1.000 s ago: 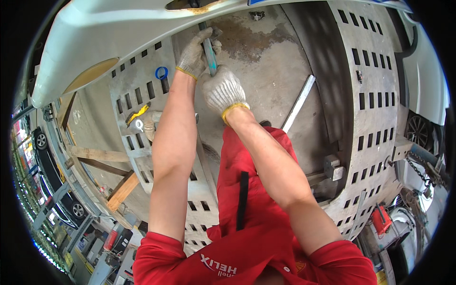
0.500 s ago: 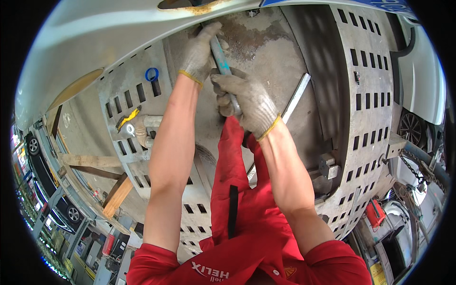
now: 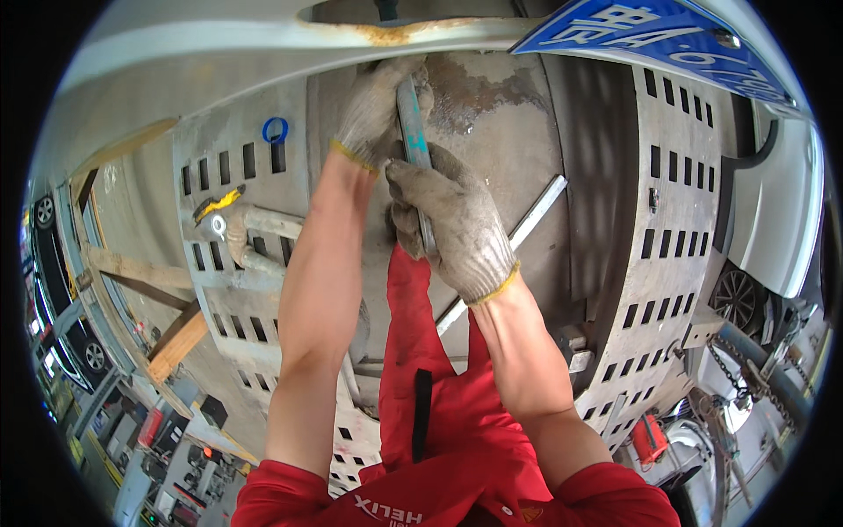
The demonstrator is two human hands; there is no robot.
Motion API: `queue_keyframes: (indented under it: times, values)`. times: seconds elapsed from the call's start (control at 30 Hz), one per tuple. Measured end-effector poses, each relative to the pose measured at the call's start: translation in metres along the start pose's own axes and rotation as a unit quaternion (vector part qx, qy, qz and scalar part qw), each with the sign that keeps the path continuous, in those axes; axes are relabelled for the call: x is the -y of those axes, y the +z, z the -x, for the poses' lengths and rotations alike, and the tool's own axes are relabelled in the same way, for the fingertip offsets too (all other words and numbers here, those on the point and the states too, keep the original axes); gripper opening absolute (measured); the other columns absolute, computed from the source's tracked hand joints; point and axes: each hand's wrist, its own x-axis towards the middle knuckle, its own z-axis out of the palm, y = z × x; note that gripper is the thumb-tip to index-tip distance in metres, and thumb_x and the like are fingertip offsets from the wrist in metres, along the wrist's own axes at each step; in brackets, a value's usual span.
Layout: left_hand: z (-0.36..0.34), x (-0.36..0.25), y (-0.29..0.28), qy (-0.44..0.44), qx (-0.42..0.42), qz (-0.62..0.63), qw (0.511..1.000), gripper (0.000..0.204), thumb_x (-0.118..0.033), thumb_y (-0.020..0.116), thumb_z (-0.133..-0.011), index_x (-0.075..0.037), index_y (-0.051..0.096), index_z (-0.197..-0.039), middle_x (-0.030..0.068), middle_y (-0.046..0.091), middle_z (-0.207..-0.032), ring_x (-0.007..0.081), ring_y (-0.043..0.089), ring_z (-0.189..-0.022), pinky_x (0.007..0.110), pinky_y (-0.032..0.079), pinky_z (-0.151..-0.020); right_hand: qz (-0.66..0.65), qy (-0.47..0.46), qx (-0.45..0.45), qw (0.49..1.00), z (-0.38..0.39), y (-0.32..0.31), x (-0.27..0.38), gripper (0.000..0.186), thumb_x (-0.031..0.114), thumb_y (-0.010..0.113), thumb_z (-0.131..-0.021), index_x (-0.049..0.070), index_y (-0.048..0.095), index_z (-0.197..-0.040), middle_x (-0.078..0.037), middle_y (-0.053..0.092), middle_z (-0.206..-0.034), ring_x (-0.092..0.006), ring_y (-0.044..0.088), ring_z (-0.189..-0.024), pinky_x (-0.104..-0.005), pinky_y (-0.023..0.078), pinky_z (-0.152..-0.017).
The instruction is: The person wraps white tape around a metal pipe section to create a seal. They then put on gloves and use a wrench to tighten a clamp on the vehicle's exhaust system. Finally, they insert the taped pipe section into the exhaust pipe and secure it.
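Both of my hands wear soiled knit work gloves with yellow cuffs. A grey metal bar with turquoise marks on its side slants between them. My left hand is closed around the bar's far end, just below the rusty lower edge of a white car body. Lower down, my right hand wraps around the bar's near part, its fingers curled beneath. The far tip of the bar is partly hidden by the left glove, and the near end by the right.
Slotted metal rails flank me, one on the left and one on the right. A long pale bar lies slanted on the floor. On the left rail rest a blue ring and a yellow-handled tool. A blue plate hangs on the car.
My view has shifted, so more of the car's edge and the blue plate shows. Both hands still hold the bar, which stands a little more upright in the picture.
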Motion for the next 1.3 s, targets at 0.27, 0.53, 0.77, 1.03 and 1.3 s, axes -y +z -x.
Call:
queue_keyframes:
  times: [0.27,0.53,0.77,1.03,1.3]
  values:
    - [0.0,0.005,-0.035,-0.028,0.24,0.155,0.958,0.03,-0.035,0.068,-0.104,-0.008,0.062,-0.091,0.0038,0.058,-0.066,0.0102,0.048,-0.053,0.025,0.038,-0.048,0.26,-0.147,-0.013,0.954,-0.024,0.013,-0.049,0.032,0.01,0.068,-0.102,-0.004,0.057,-0.128,-0.002,0.06,-0.094,-0.0072,0.054,-0.081,-0.0263,0.049,-0.068]
    - [0.013,-0.02,-0.001,0.064,-0.09,-0.359,0.927,0.053,-0.042,0.084,-0.093,-0.001,0.076,-0.126,0.0085,0.075,-0.096,0.0118,0.068,-0.079,0.03,0.057,-0.068,-0.216,0.051,0.134,0.966,-0.02,-0.017,-0.037,0.046,0.015,0.065,-0.102,0.002,0.049,-0.144,-0.001,0.048,-0.086,-0.01,0.046,-0.062,-0.0231,0.038,-0.047]
    - [0.015,-0.017,0.016,0.073,-0.048,-0.383,0.919,0.05,-0.042,0.082,-0.095,-0.003,0.079,-0.127,0.0095,0.079,-0.115,0.0233,0.07,-0.111,0.036,0.052,-0.105,-0.187,0.036,0.243,0.951,-0.043,-0.053,-0.037,0.037,0.015,0.066,-0.103,0.003,0.054,-0.136,-0.002,0.052,-0.088,-0.0118,0.048,-0.065,-0.0268,0.038,-0.051]
    - [0.043,0.105,0.046,0.121,-0.028,-0.395,0.91,0.073,-0.042,0.084,-0.082,0.001,0.053,-0.133,0.0212,0.072,-0.092,0.0382,0.073,-0.085,0.046,0.059,-0.081,0.129,0.059,0.035,0.989,0.003,-0.146,-0.052,0.027,0.016,0.073,-0.102,0.0,0.059,-0.118,-0.008,0.063,-0.083,-0.0194,0.068,-0.068,-0.0382,0.064,-0.06]
    - [0.095,0.157,0.027,-0.135,0.059,-0.49,0.859,0.075,-0.048,0.075,-0.097,-0.002,0.052,-0.15,0.0218,0.073,-0.123,0.0304,0.072,-0.112,0.041,0.055,-0.099,0.143,0.118,-0.162,0.969,0.038,-0.206,-0.069,0.026,0.022,0.075,-0.101,-0.002,0.062,-0.102,-0.009,0.061,-0.075,-0.0229,0.065,-0.055,-0.0402,0.059,-0.048]
